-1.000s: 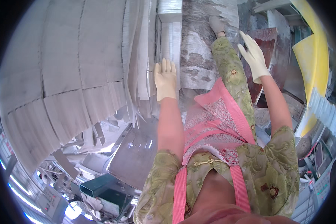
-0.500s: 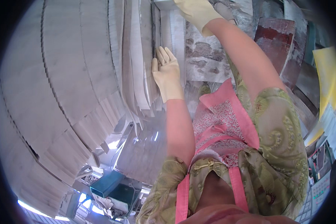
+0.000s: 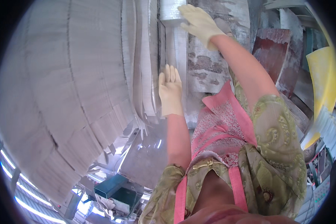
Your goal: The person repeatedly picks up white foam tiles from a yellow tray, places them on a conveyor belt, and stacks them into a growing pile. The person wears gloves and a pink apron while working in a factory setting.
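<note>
My left hand (image 3: 171, 93), in a cream rubber glove, is turned palm up with its fingers stretched out and nothing on it. It lies beside the edges of a row of upright pale sheets (image 3: 147, 63). My right hand (image 3: 202, 27), gloved alike, reaches farther forward with its fingers extended. Its fingertips are at the right edge of a whitish block or stack (image 3: 171, 10); whether they touch it I cannot tell. Below that block runs a pale upright strip or panel (image 3: 180, 50).
A big stack of pale grey sheets (image 3: 97, 67) fills the left side. A stained grey board (image 3: 209, 61) lies ahead, with a reddish-brown panel (image 3: 270, 50) right of it. Yellow sheeting (image 3: 324, 78) hangs at far right. A green metal box (image 3: 111, 185) stands at lower left.
The view has shifted, so the stack and both hands appear lower and farther right. More of the whitish block by my right hand shows. Both hands keep their fingers stretched.
</note>
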Motion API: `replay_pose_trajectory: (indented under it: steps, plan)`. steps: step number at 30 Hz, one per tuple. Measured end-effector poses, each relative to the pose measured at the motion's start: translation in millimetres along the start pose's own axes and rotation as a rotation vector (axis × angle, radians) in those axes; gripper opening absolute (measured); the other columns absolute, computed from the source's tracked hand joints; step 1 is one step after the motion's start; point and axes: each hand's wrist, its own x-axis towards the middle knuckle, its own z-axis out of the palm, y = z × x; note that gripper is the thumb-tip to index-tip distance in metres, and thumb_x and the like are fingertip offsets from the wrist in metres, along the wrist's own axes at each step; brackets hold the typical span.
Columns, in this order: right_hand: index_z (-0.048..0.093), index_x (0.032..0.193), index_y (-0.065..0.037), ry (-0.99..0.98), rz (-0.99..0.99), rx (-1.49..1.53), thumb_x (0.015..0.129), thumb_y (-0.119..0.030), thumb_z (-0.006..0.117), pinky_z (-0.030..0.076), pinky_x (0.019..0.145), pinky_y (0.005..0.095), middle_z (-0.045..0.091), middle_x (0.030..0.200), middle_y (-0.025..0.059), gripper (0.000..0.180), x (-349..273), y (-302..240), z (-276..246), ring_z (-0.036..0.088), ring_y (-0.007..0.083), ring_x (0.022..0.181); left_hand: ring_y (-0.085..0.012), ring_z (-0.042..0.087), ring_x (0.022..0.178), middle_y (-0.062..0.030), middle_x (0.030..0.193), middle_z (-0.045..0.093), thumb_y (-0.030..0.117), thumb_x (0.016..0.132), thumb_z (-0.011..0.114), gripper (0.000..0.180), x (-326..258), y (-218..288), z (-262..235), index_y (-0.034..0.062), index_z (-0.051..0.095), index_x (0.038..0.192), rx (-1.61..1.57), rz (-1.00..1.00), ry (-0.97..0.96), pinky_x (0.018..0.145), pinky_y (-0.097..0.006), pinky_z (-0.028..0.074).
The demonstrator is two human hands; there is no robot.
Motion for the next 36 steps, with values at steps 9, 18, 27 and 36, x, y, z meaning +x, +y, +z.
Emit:
replay_pose_trajectory:
  steps: [9, 18, 27, 36]
  plan:
    - [0.063, 0.124, -0.004, -0.258, 0.812, 0.250, 0.098, -0.035, 0.058, 0.046, 0.106, 0.0479, 0.061, 0.132, 0.0247, 0.041, -356.8, 110.4, -44.1, 0.055, 0.0427, 0.126, -0.0344, 0.052, 0.135, -0.0240, 0.143, 0.054, 0.031, 0.101, 0.063, 0.055, -58.9, 19.4, -135.0, -0.0052, 0.047, 0.139, 0.835, 0.036, -0.211, 0.118, -0.043, 0.038]
    - [0.070, 0.123, -0.008, -0.706, 1.399, 0.258, 0.091, -0.030, 0.068, 0.055, 0.088, 0.0354, 0.072, 0.117, 0.0177, 0.039, -731.7, -58.5, -87.0, 0.071, 0.0254, 0.103, -0.0265, 0.058, 0.125, -0.0150, 0.121, 0.064, 0.020, 0.095, 0.054, 0.033, -52.7, 70.2, -226.7, 0.0082, 0.060, 0.125, 3.246, 0.109, -0.470, 0.107, -0.040, 0.045]
    - [0.065, 0.098, -0.005, -0.244, 0.493, 0.453, 0.084, -0.025, 0.069, 0.053, 0.076, 0.0420, 0.066, 0.085, 0.0148, 0.024, -506.9, 12.8, -86.4, 0.066, 0.0304, 0.080, -0.0149, 0.062, 0.076, -0.0029, 0.089, 0.067, 0.031, 0.096, 0.061, 0.028, -124.2, 32.4, -202.0, 0.0086, 0.070, 0.109, 1.578, 0.239, -0.120, 0.064, -0.033, 0.049]
    - [0.070, 0.095, -0.005, 0.331, 0.668, 0.241, 0.103, -0.033, 0.052, 0.050, 0.061, 0.0340, 0.071, 0.089, 0.0114, 0.034, -600.6, -47.4, -221.7, 0.066, 0.0182, 0.069, -0.0156, 0.064, 0.074, -0.0071, 0.081, 0.068, 0.027, 0.089, 0.063, 0.027, -154.7, -59.9, -233.2, 0.0023, 0.071, 0.097, 1.706, 0.438, -0.106, 0.065, -0.035, 0.050]
